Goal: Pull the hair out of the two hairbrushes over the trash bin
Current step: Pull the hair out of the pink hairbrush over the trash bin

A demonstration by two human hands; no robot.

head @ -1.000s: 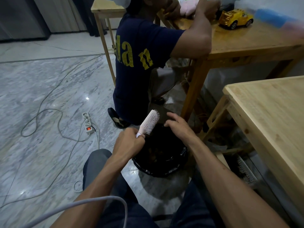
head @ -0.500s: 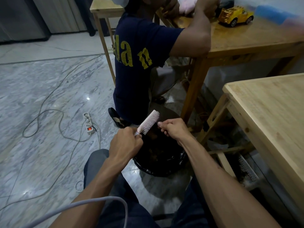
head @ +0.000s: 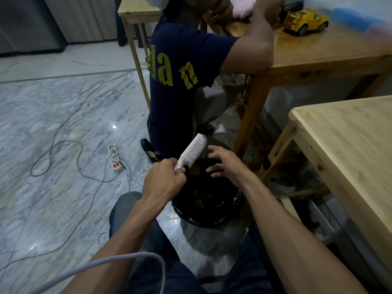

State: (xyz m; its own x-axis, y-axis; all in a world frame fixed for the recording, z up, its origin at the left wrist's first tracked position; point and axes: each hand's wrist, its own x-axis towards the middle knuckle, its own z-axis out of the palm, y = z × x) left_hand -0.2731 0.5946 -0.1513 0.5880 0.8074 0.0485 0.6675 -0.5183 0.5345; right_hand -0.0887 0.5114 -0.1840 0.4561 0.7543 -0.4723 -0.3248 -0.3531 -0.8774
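Note:
A pale pink hairbrush (head: 192,150) points up and to the right, bristles facing right, over the near-left rim of the trash bin. My left hand (head: 165,179) is shut on its handle. My right hand (head: 223,164) hovers just right of the bristles, above the bin, fingers spread and holding nothing that I can see. The trash bin (head: 220,217) is round, lined with a black bag, and stands on the floor between my knees. Only one hairbrush is in view.
A person in a dark blue shirt (head: 180,66) crouches just behind the bin at a wooden table (head: 318,54) bearing a yellow toy truck (head: 305,22). Another wooden table (head: 356,153) is at my right. A power strip (head: 114,159) and cables lie on the marble floor to the left.
My right hand was pinched at the bristle tips half a second ago; it has drawn back to the right and its fingers have spread. The brush has stayed nearly still.

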